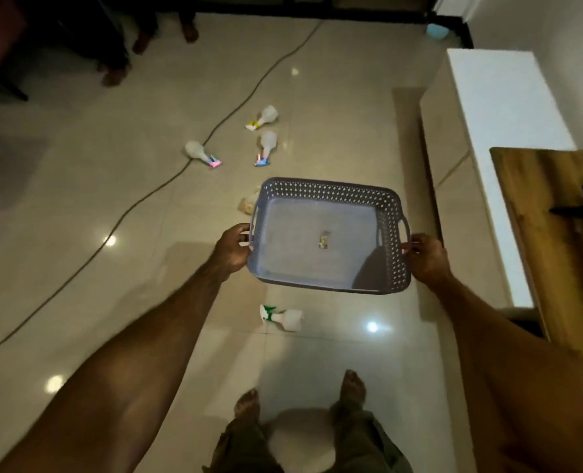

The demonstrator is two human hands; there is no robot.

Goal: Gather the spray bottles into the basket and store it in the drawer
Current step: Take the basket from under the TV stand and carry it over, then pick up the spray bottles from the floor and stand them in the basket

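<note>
Holding the grey basket (327,235) up in the air over the tiled floor (112,199), one hand on each side: the left hand (232,249) has its fingers curled round the left handle and the right hand (425,256) grips the right handle the same way. Basket's got no bottles in it, just a small scrap of something (323,240) lying on the bottom, can't tell what it is. All the spray bottles are on the floor on their sides. A green-topped bottle (283,317) lies just below the basket, closest to the person's bare feet (351,387). Farther out there's a yellow-topped bottle (264,118), a blue-topped bottle (266,146) right near it, and a pink-and-blue-topped bottle (201,153) off to the left, next to a dark cable (140,203) running across the floor. Something brownish (247,204) peeks out behind the basket's far left corner, mostly hidden. A low pale cabinet (460,186) runs along the right side.
</note>
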